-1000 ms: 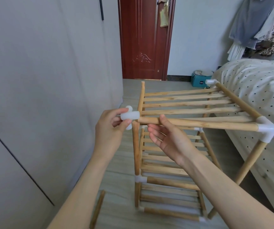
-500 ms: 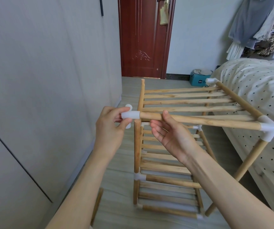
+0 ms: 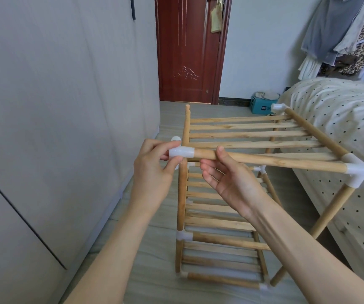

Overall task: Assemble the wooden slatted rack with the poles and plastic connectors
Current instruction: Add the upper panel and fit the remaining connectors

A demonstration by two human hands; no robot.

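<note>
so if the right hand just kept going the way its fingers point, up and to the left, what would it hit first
Most likely the near top pole: the right hand lies palm-up right under it, thumb already at it. Further left sits the white connector pinched by the left hand. Depth is hard to judge.

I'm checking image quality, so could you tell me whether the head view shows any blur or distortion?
Head view: the hands and white plastic connector are sharp; the rack's bottom corner connector looks smeared; wide-angle bending curves the wardrobe seam; soft daylight, no glare.
</note>
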